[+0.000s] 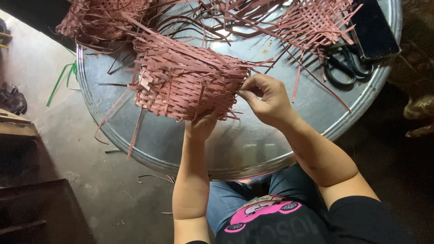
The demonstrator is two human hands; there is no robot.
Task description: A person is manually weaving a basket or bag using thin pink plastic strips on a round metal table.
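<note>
Nearest the lens we see a black shirt with a pink print (260, 212) and blue jeans (235, 194), both cut off by the lower edge. Our left hand (201, 125) is largely hidden: its fingers pass under the near lower edge of the half-woven basket (187, 77), so we cannot tell whether they are spread or curled; only the wrist and heel of the hand show, pressed against the weave. Our right hand (266, 97) is plainly seen. Its fingertips are drawn together in a pinch on the ends of the reddish-brown strips at the basket's right side, with the other fingers curled in.

We note that the basket lies on its side on the round metal tray (253, 149), touching both hands, the left below it and the right just beside it. Loose strip ends bristle from its whole surface.

Beyond it, flat woven mats of the same strips (316, 20) and a tangle of loose strips (97, 18) run off the top edge. Black-handled scissors (346, 65) lie partly under the mat, their blades hidden. A dark flat phone (373, 29) rests at the tray's far right rim. Green strips (63, 79) lie on the floor at left.
</note>
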